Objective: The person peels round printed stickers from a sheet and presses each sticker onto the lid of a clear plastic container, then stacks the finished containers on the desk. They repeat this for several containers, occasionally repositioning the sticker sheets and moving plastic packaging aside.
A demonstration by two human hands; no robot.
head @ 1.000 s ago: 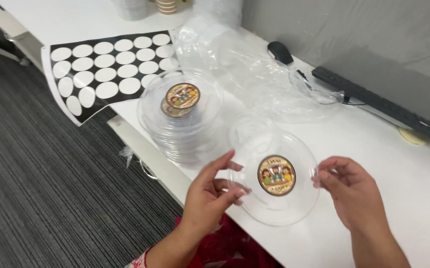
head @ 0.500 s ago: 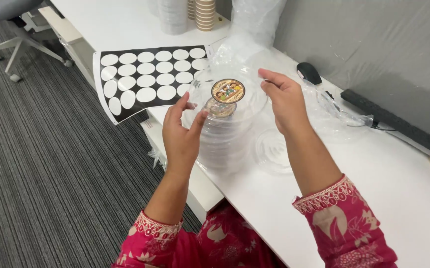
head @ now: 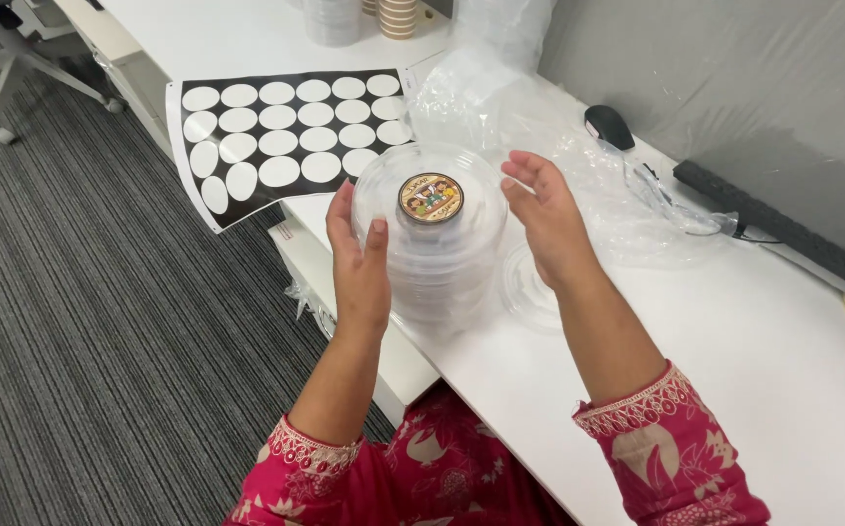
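A stack of clear plastic lids [head: 432,248] stands near the front edge of the white desk [head: 734,341]; the top lid carries a round brown sticker [head: 430,197]. My left hand [head: 359,263] rests against the stack's left side, fingers up. My right hand [head: 544,219] hovers just right of the stack with its fingers apart, holding nothing. A single clear lid [head: 530,287] lies flat on the desk below my right wrist.
A black sticker sheet with several empty white ovals [head: 286,136] overhangs the desk's left edge. Crumpled clear plastic wrap [head: 559,117], a black mouse [head: 608,125] and a black keyboard [head: 783,229] lie behind. Paper cups [head: 398,18] stand far back. An office chair base [head: 13,68] stands on the carpet.
The stickered lid that both hands carried has been set on top of the stack. Both hands have let go of it and opened beside the stack.
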